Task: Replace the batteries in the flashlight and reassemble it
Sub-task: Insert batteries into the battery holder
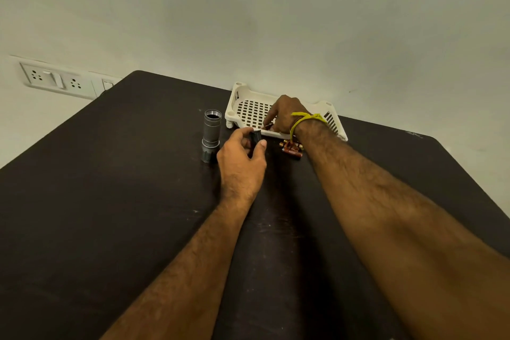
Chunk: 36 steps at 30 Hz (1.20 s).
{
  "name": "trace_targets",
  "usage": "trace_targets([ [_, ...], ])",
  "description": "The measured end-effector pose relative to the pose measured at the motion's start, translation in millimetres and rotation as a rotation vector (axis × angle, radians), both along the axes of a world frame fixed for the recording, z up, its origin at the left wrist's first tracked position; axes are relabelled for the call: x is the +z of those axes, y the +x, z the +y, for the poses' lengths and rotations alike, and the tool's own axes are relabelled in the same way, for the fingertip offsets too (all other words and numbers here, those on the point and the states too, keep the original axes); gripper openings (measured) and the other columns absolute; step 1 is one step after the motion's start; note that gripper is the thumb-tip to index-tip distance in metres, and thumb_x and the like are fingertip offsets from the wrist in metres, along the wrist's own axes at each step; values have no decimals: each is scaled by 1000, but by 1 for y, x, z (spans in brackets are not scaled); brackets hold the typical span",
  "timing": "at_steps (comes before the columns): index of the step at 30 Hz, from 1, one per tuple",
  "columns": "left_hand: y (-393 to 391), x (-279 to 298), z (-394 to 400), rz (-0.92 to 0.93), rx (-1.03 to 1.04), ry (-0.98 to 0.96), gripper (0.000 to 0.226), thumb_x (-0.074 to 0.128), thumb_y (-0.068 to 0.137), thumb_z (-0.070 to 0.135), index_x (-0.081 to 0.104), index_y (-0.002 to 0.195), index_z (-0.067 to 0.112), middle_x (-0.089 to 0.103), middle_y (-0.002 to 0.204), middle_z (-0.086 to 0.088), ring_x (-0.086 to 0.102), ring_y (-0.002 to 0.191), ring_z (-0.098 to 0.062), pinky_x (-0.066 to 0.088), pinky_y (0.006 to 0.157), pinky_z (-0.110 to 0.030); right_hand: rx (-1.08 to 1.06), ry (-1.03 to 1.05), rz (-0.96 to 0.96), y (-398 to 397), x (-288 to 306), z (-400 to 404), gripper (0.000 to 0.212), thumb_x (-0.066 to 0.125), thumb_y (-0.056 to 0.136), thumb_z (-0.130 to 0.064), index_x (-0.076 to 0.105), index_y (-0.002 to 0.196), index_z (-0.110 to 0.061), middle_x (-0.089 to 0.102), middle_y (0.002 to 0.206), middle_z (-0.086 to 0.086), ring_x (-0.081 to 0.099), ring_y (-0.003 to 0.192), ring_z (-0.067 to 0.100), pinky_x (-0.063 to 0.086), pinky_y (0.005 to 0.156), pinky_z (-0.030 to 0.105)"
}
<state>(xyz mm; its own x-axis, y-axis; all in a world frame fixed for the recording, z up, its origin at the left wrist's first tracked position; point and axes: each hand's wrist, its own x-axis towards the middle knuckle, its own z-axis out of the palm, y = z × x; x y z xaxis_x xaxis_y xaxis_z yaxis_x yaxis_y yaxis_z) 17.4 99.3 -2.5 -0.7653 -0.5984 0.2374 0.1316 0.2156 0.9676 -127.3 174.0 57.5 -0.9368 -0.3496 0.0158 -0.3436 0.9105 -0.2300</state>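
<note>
Left hand gripping black holder, right hand pinching battery

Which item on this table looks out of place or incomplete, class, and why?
The flashlight body stands head-down with its threaded end open and uncapped. Loose batteries lie on the table beside the white basket. The left hand grips a black part. That fits mid-disassembly; nothing looks damaged.
</note>
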Motion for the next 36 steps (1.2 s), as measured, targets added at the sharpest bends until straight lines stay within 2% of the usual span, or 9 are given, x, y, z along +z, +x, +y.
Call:
trace_targets([
  [3, -1, 1, 0, 2, -19, 9, 37, 70, 90, 16, 63, 127, 12, 71, 100, -6, 70, 90, -18, 61, 81, -36, -2, 10, -20, -6, 1, -2, 25, 83, 75, -6, 81, 98, -17, 75, 107, 13, 69, 102, 26, 46, 76, 23],
  [7, 0, 0, -1, 20, -44, 34, 38, 66, 92, 11, 60, 130, 16, 67, 97, 2, 70, 91, -17, 61, 81, -41, -47, -109, 57, 0, -4, 2, 19, 78, 82, -10, 78, 100, -10, 74, 109, 16, 67, 107, 32, 54, 90, 33],
  [14, -1, -5, 1, 64, -114, 72, 33, 62, 93, 8, 63, 122, 24, 69, 92, -6, 72, 85, -25, 61, 77, -46, -146, -697, 219, 68, -5, 21, 22, 71, 86, -12, 73, 106, -21, 67, 74, -5, 68, 79, 17, 58, 82, 35],
  [17, 2, -3, 1, 72, -158, 76, 33, 61, 94, 7, 63, 121, 26, 69, 98, -5, 72, 87, -23, 62, 75, -45, -84, -984, 114, 99, -18, 32, 40, 60, 94, -7, 63, 128, -29, 60, 76, -4, 60, 73, 10, 59, 77, 40],
  [20, 7, 1, 2, 101, -298, 142, 34, 57, 96, 1, 63, 122, 23, 69, 106, -10, 73, 94, -23, 63, 78, -42, -25, -1181, 46, 123, -39, 47, 45, 49, 101, -3, 62, 130, -34, 60, 82, -1, 58, 78, 9, 54, 68, 31],
  [24, 10, 3, 1, 108, -477, 152, 34, 55, 97, -3, 62, 124, 17, 70, 109, -12, 73, 98, -24, 61, 78, -36, 13, -1247, 94, 134, -52, 52, 41, 48, 99, 1, 60, 121, -31, 63, 86, -2, 62, 80, 4, 53, 70, 22],
  [28, 11, 4, -1, 95, -528, 199, 34, 55, 96, -5, 60, 127, 10, 72, 109, -13, 74, 96, -25, 61, 75, -30, -12, -1284, 203, 132, -57, 48, 32, 59, 92, 2, 61, 109, -25, 69, 95, 2, 69, 84, 12, 61, 76, 32],
  [31, 10, 2, -2, 92, -545, 216, 34, 56, 96, -5, 59, 127, 9, 73, 107, -11, 74, 96, -25, 62, 76, -32, -41, -1379, 192, 125, -58, 51, 29, 65, 91, 1, 61, 108, -20, 73, 94, 7, 74, 80, 12, 61, 71, 28],
  [36, 9, 0, -3, 114, -552, 227, 34, 55, 97, -3, 59, 128, 9, 73, 110, -12, 74, 98, -26, 61, 79, -34, -46, -1411, 240, 119, -58, 53, 24, 69, 89, 1, 62, 104, -16, 71, 92, 3, 75, 78, 18, 64, 67, 38],
])
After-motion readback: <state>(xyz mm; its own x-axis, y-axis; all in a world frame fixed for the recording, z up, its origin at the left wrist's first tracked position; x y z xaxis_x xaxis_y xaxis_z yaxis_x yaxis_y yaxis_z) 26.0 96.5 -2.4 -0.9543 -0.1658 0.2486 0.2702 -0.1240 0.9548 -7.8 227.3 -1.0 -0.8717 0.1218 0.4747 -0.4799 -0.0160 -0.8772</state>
